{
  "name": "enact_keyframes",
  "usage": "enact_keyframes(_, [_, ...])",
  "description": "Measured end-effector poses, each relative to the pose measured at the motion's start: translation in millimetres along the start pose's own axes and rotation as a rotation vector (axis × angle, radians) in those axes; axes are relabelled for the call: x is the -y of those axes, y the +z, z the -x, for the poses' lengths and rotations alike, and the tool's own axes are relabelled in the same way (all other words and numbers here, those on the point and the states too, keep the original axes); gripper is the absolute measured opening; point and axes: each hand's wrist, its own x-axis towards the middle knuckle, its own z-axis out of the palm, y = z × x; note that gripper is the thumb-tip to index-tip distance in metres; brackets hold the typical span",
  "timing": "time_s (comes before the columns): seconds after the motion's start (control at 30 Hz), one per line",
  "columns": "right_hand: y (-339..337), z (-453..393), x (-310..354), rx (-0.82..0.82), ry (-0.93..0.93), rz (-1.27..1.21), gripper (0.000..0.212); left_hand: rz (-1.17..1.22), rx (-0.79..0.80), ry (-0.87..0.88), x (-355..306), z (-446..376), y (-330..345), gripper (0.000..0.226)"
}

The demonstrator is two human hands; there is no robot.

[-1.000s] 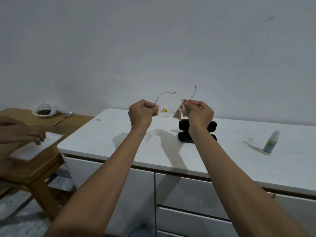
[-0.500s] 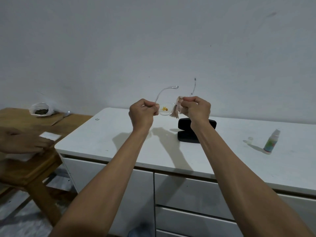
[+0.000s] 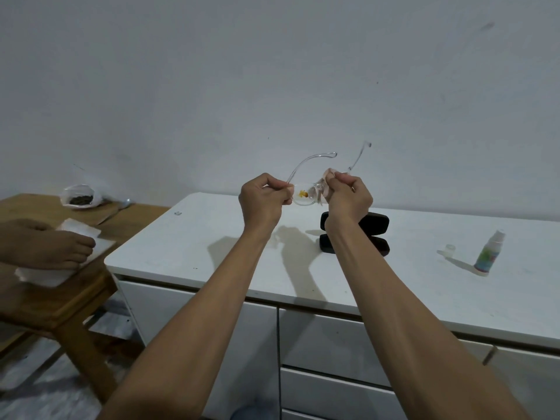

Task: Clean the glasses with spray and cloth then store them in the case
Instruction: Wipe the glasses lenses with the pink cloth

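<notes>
White wall fills the background, and below it I see one white cabinet worktop [image 3: 212,256] with drawers under its front edge. I hold one pair of clear glasses [image 3: 306,195] in the air above the worktop's back edge, both temple arms curving up and away from me. My left hand [image 3: 263,200] is closed, pinching the frame at the left lens; my right hand [image 3: 348,198] is closed around one pale cloth [image 3: 325,180], pressed onto the other lens. One black case [image 3: 374,227] lies open on the worktop just behind my right wrist, its two halves both visible. Toward the right edge stands one spray bottle [image 3: 488,253], upright, with one small clear cap [image 3: 450,249] just beside it on the left. Off the worktop's left edge sits one wooden table [image 3: 60,301], where another person's hand [image 3: 51,247] rests on white paper [image 3: 45,275]; one small bag [image 3: 80,198] lies near its far edge.
</notes>
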Motion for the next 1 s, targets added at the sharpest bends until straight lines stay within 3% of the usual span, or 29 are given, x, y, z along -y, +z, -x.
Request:
enact_keyframes(0.37, [-42, -9, 13, 0.333, 0.034, 0.423, 0.013, -0.025, 0.039, -0.111, 15, -12, -20, 0.019])
enact_keyframes(0.5, [-40, -8, 9, 0.198, 0.000, 0.379, 0.012, -0.008, 0.048, -0.119, 16, -11, -19, 0.019])
enact_keyframes(0.67, [-15, 0, -10, -0.053, -0.015, 0.073, 0.020, 0.027, 0.012, -0.080, 11, -4, -5, 0.018])
enact_keyframes(0.8, [-5, 6, -16, -0.042, -0.016, 0.010, 0.022, 0.027, -0.028, -0.062, 12, -1, 0, 0.021])
enact_keyframes(1.0, [-27, 1, -4, 0.167, 0.012, 0.205, 0.011, 0.003, 0.048, -0.046, 16, -9, -18, 0.012])
